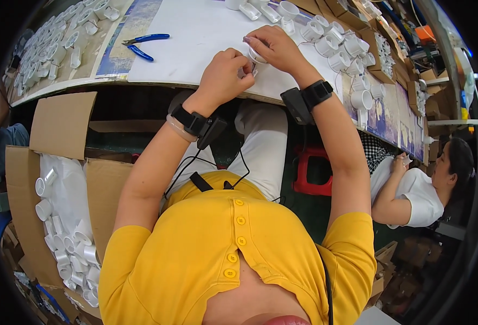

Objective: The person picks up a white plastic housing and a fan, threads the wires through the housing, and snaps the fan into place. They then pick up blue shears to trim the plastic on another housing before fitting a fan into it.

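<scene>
right hand (276, 50) grips a white cylindrical part (256, 56) over the white sheet (190, 43); left hand (225, 75) curls just beside it, whether pinching anything i cannot tell.

Cup (256, 56): white, round — mostly hidden
Cup's tilt: too covered to tell
Cup's place: between left hand (225, 71) and right hand (276, 47) — partly behind the latter

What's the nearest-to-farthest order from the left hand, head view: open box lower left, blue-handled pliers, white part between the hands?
1. White part: just right of the left hand
2. Blue-handled pliers: off to its left
3. Open box: lower left
</scene>
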The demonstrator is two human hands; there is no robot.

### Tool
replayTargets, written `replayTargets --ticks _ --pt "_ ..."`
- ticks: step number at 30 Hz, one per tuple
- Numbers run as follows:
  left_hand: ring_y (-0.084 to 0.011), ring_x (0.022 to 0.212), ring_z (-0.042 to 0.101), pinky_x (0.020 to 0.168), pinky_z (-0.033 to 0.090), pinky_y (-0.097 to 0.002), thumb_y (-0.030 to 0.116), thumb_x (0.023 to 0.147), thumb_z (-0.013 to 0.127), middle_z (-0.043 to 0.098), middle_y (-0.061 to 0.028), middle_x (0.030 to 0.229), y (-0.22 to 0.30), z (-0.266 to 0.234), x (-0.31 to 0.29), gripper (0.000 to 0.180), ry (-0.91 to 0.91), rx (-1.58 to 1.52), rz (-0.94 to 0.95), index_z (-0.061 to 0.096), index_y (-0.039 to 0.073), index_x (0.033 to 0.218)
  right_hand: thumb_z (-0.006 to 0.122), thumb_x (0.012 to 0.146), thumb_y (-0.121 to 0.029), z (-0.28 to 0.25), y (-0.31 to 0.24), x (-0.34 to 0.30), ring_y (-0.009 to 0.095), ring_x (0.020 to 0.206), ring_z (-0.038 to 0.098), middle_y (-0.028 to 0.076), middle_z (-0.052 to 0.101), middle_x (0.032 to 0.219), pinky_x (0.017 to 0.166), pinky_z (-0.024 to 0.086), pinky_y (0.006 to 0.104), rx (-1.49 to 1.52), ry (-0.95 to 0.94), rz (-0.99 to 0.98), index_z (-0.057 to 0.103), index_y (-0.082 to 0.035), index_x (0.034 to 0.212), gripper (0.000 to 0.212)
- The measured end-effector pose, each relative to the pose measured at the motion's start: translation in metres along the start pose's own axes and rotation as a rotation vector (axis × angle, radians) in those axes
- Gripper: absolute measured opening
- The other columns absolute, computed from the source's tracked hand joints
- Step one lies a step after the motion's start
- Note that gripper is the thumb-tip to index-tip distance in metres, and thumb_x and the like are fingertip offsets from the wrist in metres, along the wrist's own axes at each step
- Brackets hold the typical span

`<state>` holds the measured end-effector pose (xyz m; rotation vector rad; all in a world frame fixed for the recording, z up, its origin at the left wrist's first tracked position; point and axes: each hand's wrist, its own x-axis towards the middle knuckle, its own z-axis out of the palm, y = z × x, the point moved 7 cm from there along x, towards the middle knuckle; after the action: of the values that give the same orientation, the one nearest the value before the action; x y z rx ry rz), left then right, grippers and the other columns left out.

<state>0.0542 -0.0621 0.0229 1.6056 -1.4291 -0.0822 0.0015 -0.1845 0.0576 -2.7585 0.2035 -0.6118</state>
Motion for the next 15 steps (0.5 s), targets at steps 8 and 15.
replayTargets --ticks 8,15 --pt "-0.0232 0.08 0.058 0.071 0.049 -0.0312 0.013 0.073 0.062 0.059 -0.0089 0.09 -0.009 0.002 -0.001 0.011 -0.158 -0.185 -0.103 0.061 0.004 0.08 0.058 0.088 -0.029 0.002 0.007 -0.003 0.026 0.092 0.055 0.006 0.065 0.092 0.084 0.044 0.0354 0.136 0.051 -0.063 0.069 -0.009 0.095 0.024" --pt "-0.0247 0.082 0.058 0.073 0.048 -0.0328 0.018 0.072 0.063 0.059 -0.0099 0.086 -0.008 0.003 -0.005 0.014 -0.164 -0.29 -0.175 0.062 0.005 0.077 0.057 0.088 -0.025 -0.005 -0.015 -0.034 0.024 0.089 0.058 0.007 0.066 0.091 0.081 0.046 0.0336 0.191 0.321 -0.035 0.068 -0.007 0.095 0.022"
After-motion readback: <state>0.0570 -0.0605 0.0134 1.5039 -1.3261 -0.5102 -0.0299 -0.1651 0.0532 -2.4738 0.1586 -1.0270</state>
